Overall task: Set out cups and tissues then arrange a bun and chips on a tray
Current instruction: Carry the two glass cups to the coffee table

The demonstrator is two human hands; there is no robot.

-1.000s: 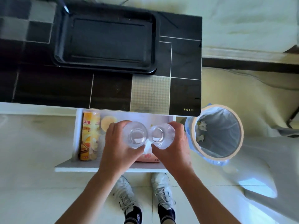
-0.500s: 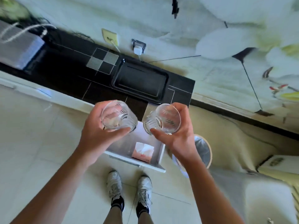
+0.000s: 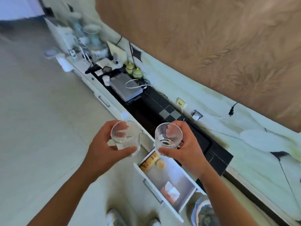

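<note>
A person's left hand [image 3: 104, 149] and right hand [image 3: 187, 149] each grip a clear ribbed glass cup [image 3: 125, 138] [image 3: 168, 136] above the open white drawer [image 3: 164, 181], not yet set on the black tabletop [image 3: 156, 103]. Tissue pack [image 3: 171, 191], chips can [image 3: 149, 162] and bun [image 3: 160, 164] remain in the drawer.
</note>
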